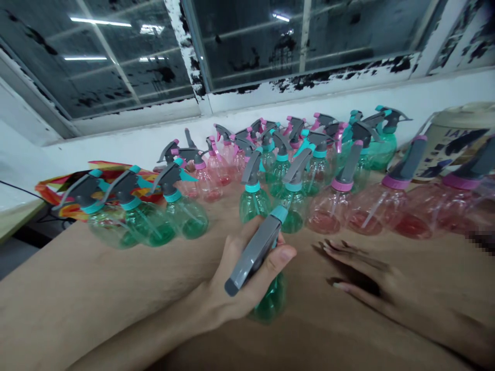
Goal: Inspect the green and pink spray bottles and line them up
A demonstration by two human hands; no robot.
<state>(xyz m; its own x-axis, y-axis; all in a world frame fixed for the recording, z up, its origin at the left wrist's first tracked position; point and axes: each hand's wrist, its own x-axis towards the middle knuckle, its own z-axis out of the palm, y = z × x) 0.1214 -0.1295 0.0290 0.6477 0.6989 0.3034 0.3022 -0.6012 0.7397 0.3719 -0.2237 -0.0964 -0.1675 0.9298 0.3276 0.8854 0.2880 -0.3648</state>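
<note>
My left hand [222, 288] is wrapped round the neck of a spray bottle [257, 252] near the table's front. That bottle has a grey trigger head, a turquoise nozzle pointing away from me and a green body, partly hidden beneath the hand. To its right, my right hand [394, 288] lies low over the table with its fingers stretched out, holding nothing. Just beyond my left hand stand two green spray bottles [294, 214] with turquoise collars. Clear pinkish spray bottles [325, 212] with pink collars form a row beyond my right hand.
Several green bottles [187, 219] stand on the left of the wooden table [116, 288], before a red-orange patterned wrapper [112, 167]. More pink and green bottles crowd against the wall under the window [309, 41]. A beige printed container [456, 134] is at back right.
</note>
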